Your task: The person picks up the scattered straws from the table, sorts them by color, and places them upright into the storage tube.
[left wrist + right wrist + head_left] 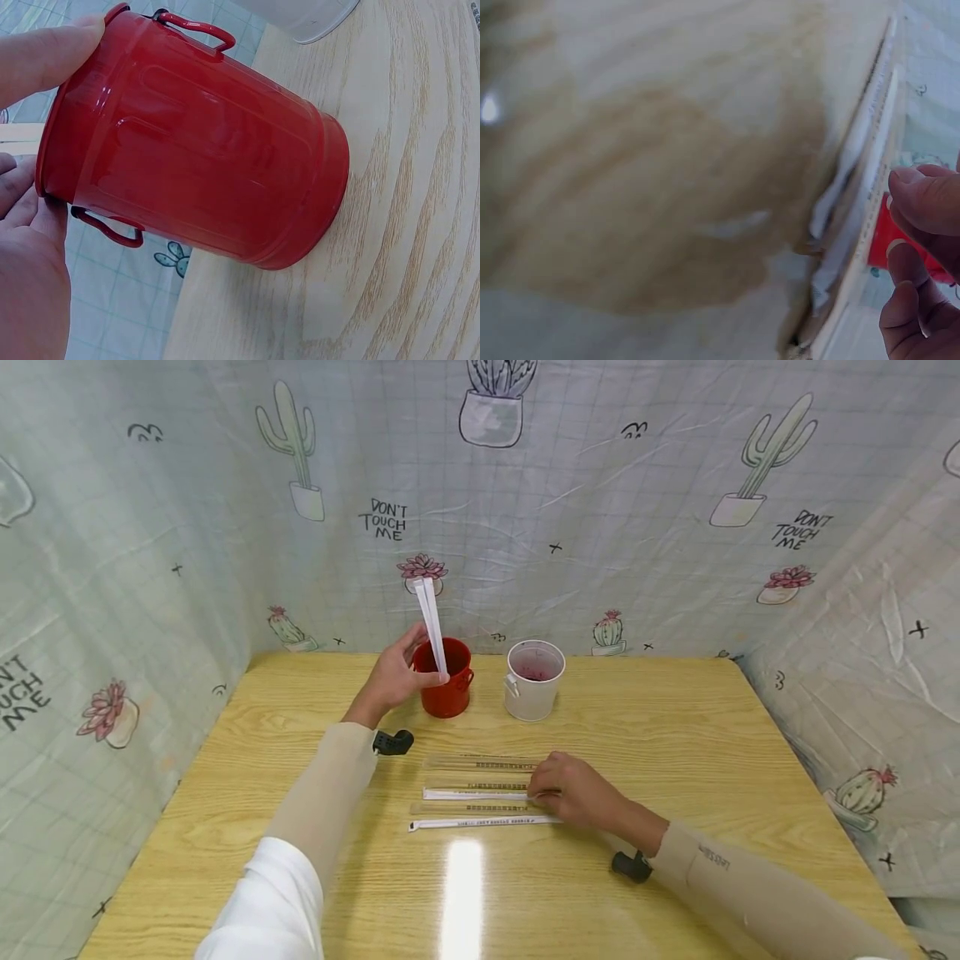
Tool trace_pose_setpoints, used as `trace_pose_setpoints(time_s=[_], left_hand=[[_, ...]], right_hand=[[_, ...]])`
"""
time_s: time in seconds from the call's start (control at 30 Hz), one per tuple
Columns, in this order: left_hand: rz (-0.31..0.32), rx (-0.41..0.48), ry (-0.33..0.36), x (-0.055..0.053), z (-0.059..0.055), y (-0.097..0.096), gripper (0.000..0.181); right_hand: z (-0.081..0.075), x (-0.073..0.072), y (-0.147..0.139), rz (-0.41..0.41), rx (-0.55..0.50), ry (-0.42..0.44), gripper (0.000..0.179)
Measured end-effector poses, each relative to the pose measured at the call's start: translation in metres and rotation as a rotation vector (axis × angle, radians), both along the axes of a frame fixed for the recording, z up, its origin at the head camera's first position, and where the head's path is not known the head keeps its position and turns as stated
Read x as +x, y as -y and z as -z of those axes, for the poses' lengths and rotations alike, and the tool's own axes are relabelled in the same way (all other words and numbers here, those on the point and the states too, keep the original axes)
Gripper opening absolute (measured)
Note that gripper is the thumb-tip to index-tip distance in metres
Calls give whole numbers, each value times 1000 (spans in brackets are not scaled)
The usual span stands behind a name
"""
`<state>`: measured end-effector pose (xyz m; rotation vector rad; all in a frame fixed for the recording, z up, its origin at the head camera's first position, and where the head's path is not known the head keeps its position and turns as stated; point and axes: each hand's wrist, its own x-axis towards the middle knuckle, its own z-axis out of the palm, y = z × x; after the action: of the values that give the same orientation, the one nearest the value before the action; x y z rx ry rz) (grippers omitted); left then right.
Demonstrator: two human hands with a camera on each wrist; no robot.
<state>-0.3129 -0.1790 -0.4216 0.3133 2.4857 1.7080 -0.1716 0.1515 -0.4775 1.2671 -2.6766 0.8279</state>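
My left hand (396, 675) grips the rim of a small red bucket (202, 142), thumb at the near side and fingers behind. White paper-wrapped straws (430, 618) stand leaning in that bucket. On the table lies a row of wrapped straws, some in clear printed film (504, 766) and others in white paper (480, 822). My right hand (573, 787) is at their right ends, fingers bent, the tips right at a white-wrapped one (476, 794). In the right wrist view its thumb and forefinger nearly meet beside the straws (870, 172); whether they pinch one I cannot tell.
A white bucket (534, 693) with reddish marks inside stands to the right of the red one. Both are near the back edge of the wooden table (660, 718). A cactus-print cloth (570, 510) hangs behind and along both sides.
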Motion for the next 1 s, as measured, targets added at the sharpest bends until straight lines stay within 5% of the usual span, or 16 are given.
trace_pose_setpoints(time_s=[0.37,0.7,1.0], left_hand=[[-1,-15,-3,0,0,-1,104],[6,16,14,1,-3,-1,107],[9,13,8,1,-1,-2,105]], right_hand=[[14,5,0,-9,43,-12,12],[7,3,1,98,51,-11,14],[13,5,2,71,187,-33,21]])
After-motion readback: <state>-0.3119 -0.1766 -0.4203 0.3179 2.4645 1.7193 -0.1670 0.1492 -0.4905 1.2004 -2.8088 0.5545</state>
